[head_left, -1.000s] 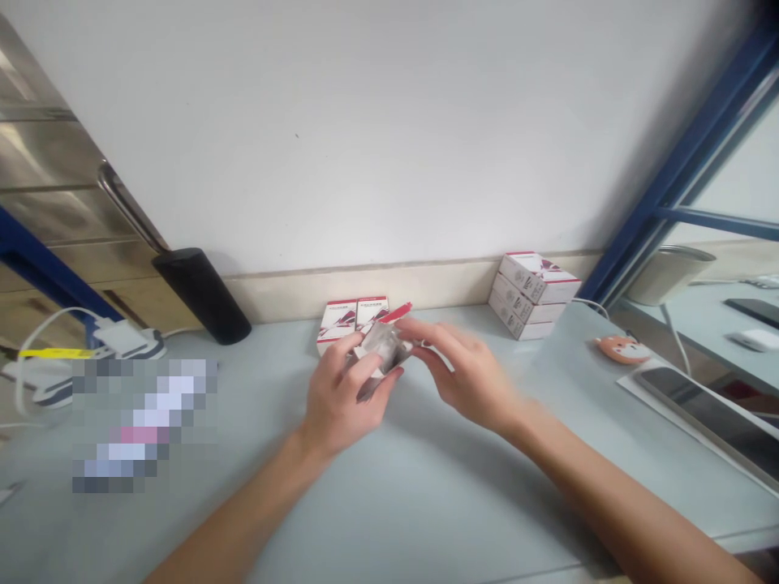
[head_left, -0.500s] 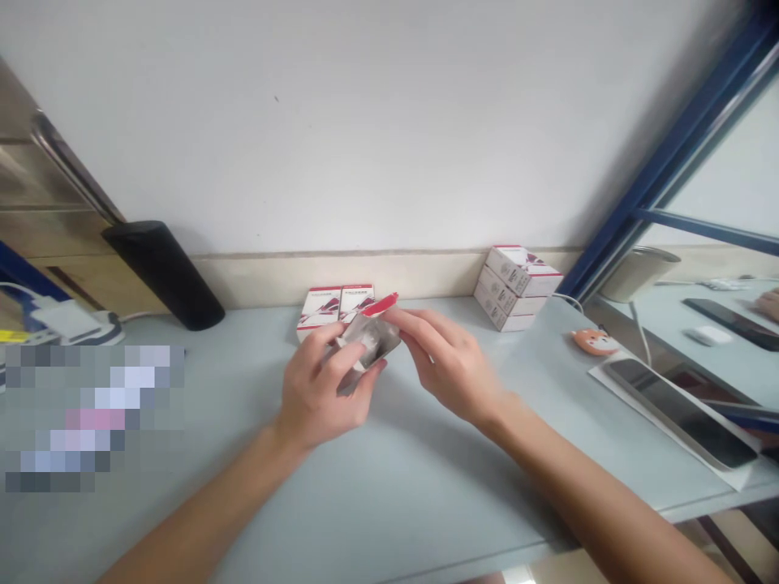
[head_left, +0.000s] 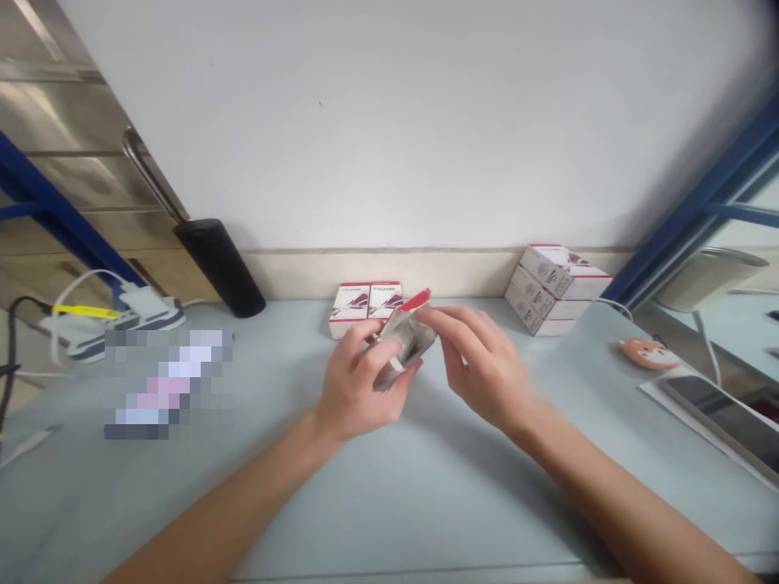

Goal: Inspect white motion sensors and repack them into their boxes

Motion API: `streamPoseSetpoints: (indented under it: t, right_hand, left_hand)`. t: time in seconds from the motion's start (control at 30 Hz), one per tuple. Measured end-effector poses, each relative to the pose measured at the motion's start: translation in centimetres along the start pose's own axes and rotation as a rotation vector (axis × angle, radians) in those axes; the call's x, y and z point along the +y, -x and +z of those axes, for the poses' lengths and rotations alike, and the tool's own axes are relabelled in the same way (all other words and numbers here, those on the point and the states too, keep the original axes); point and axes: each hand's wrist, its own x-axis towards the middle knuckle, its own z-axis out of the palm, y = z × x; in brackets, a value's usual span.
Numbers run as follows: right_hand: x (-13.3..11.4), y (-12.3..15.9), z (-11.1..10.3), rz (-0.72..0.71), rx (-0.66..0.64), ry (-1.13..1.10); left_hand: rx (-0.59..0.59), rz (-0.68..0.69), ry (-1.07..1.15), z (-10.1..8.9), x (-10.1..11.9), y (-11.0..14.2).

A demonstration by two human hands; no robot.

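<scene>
A small white carton (head_left: 418,350) with a red-edged flap is tipped in front of me, its opened end facing me. My left hand (head_left: 365,388) wraps round it, thumb along the lower side and one finger over the opening. Something pale shows inside, too blurred to name. From the right, my right hand (head_left: 484,363) has its fingertips pinched at the carton's edge, by the raised flap. Behind the carton, two similar closed boxes (head_left: 367,307) lie side by side near the wall.
Three like boxes (head_left: 557,290) are stacked at the back right. A phone (head_left: 724,418) and an orange animal-faced object (head_left: 648,354) lie right. Leftward are a black cylinder (head_left: 220,268), a power strip (head_left: 134,320) with cables and a pixelated patch. A mirror (head_left: 746,243) borders the right.
The view has swung left, so everything appears shifted right and more of the power strip shows. Both hands keep nearly the same hold on the carton.
</scene>
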Motion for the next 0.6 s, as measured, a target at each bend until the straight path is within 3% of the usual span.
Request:
streamPoseSetpoints:
  t: [0.23, 0.5, 0.6]
  right_hand:
    - [-0.8, 0.5, 0.7, 0.009, 0.106, 0.051]
    - [-1.6, 0.5, 0.4, -0.002, -0.006, 0.105]
    - [-1.6, 0.1, 0.2, -0.018, -0.05, 0.106]
  left_hand:
    - [-0.004, 0.006, 0.002, -0.1, 0.6, 0.0]
    - [0.036, 0.037, 0.027, 0.0, 1.0, -0.4]
    - [0.064, -0.009, 0.038, 0.1, 0.7, -0.3]
